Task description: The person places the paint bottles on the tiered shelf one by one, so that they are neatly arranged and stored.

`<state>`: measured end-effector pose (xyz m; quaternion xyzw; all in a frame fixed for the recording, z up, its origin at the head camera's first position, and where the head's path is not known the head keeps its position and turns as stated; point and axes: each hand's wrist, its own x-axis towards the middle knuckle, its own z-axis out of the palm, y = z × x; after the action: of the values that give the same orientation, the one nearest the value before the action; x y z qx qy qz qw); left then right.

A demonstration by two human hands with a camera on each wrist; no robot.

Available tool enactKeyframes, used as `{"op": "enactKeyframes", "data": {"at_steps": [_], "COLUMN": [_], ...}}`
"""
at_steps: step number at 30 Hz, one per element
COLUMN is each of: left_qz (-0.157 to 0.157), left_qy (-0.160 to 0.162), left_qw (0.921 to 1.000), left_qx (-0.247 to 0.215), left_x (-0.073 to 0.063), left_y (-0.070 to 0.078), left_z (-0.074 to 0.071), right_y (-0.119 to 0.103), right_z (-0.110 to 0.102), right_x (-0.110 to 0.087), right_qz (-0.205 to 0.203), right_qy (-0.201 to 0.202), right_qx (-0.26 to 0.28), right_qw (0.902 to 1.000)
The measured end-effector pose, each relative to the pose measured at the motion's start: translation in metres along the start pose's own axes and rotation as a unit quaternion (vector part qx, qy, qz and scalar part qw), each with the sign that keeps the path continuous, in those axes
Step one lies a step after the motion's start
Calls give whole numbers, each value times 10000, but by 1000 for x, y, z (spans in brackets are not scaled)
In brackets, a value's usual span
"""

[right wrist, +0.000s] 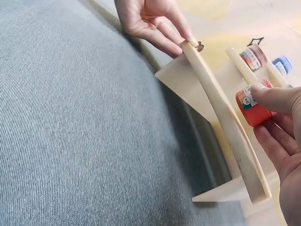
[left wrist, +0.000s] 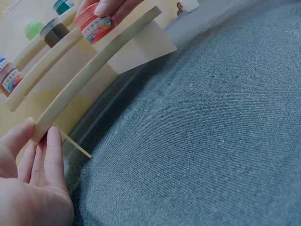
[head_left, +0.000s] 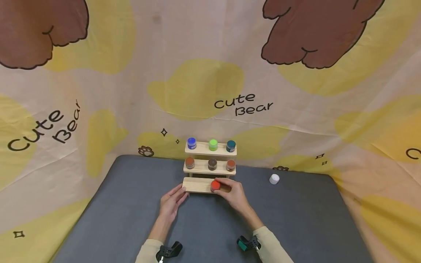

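Note:
A three-tier wooden rack [head_left: 197, 185] stands at the back of the table. My left hand [head_left: 170, 204] pinches the left end of its lowest board [left wrist: 89, 70], thumb on top and fingers beneath. Between the thumb and fingers of my right hand [head_left: 236, 195] is a small red paint jar [right wrist: 254, 102], close over the right part of that board. The middle tier carries two reddish-brown jars [head_left: 189, 163] [head_left: 231, 165] with a dark brown jar [head_left: 212, 164] between them. Up on the top tier are a blue jar [head_left: 192, 143], a light green jar [head_left: 213, 145] and a dark teal jar [head_left: 231, 146].
A white jar [head_left: 274, 179] sits alone on the grey-covered table [head_left: 131, 219], to the right of the rack. Behind the rack hangs a printed cloth [head_left: 184, 87] with yellow patches and bear drawings. Wrist straps with cameras [head_left: 249, 243] are on both forearms.

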<state>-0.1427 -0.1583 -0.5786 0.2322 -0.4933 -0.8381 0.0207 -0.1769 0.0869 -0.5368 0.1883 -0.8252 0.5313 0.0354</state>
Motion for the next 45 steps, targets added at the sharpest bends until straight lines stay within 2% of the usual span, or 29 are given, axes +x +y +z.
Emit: {"op": "enactKeyframes", "data": {"at_steps": [12,22,27,31,34,39,45], "left_qz": [1,15,-56,-55,-20,-50,-79], "left_qy": [-28,-11,-36,-1,7,-19,-25], "left_qw": [10000,10000,10000,10000,10000,9999,9999], "left_qx": [-16,8,66,72,52,98,113], "left_x": [-1,1,0,0,0,1,0], "left_y": [0,0,1,1,1,-1,-1], "left_z": [1,2,1,0,1,0,2], "right_y": [-4,-18,-10,-7,-10,-13,-31], "right_z": [10,32,44,50,50,47,23], "right_x": [7,18,20,21,22,21,15], "right_qz": [96,96,-222,-251,-27,334,273], "right_qy": [-137,-341,-317,-266,-317,-421,-428], "right_qx": [108,1119,863,735,946,1520,1869], "right_qw": [9998,9931,9955,9966,9950,9869,9811]}}
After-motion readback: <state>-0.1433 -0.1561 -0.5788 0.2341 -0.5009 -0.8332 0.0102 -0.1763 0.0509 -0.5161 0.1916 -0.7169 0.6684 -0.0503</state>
